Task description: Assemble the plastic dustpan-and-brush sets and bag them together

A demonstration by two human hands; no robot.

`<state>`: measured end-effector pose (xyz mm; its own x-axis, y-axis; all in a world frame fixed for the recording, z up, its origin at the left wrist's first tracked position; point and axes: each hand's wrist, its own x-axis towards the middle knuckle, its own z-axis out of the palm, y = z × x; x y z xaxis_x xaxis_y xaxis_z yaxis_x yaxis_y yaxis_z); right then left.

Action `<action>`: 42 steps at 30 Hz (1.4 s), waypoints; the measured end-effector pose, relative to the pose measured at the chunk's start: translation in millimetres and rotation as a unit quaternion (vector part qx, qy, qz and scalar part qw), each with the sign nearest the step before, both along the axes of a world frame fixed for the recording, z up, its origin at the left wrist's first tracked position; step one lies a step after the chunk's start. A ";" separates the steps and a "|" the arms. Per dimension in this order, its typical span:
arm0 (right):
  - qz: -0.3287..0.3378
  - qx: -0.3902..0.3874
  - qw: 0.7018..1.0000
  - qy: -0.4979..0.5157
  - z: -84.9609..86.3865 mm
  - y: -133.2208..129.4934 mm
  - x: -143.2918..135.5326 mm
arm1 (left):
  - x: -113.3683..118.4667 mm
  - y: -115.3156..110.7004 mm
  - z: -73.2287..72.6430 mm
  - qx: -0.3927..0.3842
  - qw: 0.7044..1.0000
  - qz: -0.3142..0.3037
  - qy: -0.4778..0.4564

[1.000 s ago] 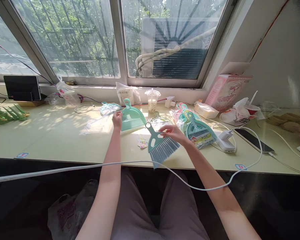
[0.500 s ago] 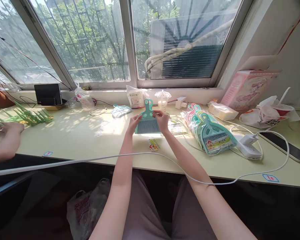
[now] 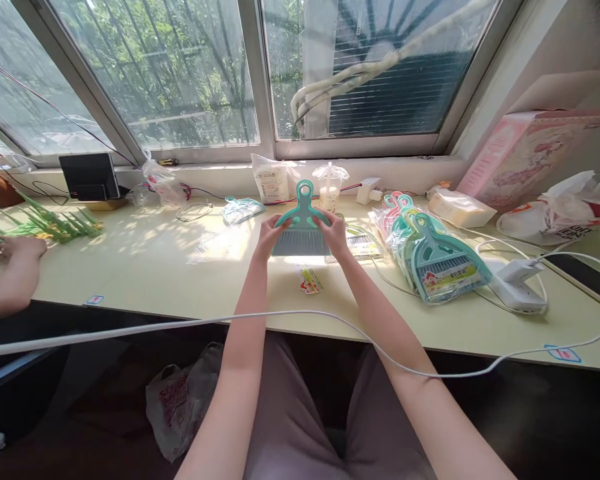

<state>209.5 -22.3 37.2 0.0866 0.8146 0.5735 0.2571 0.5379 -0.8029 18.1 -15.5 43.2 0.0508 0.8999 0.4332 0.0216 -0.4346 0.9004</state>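
Observation:
A green dustpan with a grey-bristled brush (image 3: 301,241) is held upright above the table, its looped handle on top. My left hand (image 3: 270,235) grips its left edge, and my right hand (image 3: 334,233) grips the right edge. Below it on the table lies a small colourful card (image 3: 310,280). To the right is a pile of plastic-wrapped dustpan sets (image 3: 445,267), green ones in front and pink ones behind. Another wrapped set (image 3: 241,210) lies near the window, left of my hands.
A white cable (image 3: 180,323) crosses in front of my forearms. A lidded cup (image 3: 330,187) stands behind my right hand. At the left, a person's hand (image 3: 25,253) touches green stems (image 3: 60,223). A white charger (image 3: 517,287) sits at the right.
The view has shifted slightly, and the table's right-hand items appear farther right. The dustpan stays between both my hands, with their grip slightly altered.

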 end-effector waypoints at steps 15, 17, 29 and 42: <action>-0.031 -0.080 0.986 0.139 -11.1 1.0 -10.2 | -2.0 7.0 -6.4 0.031 0.993 0.055 0.102; -0.028 -0.087 0.984 0.151 -11.9 1.8 -9.9 | -1.3 6.7 -6.1 0.034 0.991 0.068 0.109; 0.003 -0.119 0.973 0.196 -2.8 -2.6 -14.5 | -4.3 2.3 4.4 0.056 0.989 0.081 0.108; -0.161 0.050 0.974 -0.148 15.9 -28.8 -12.8 | -12.3 25.4 -6.9 0.047 0.979 0.163 -0.115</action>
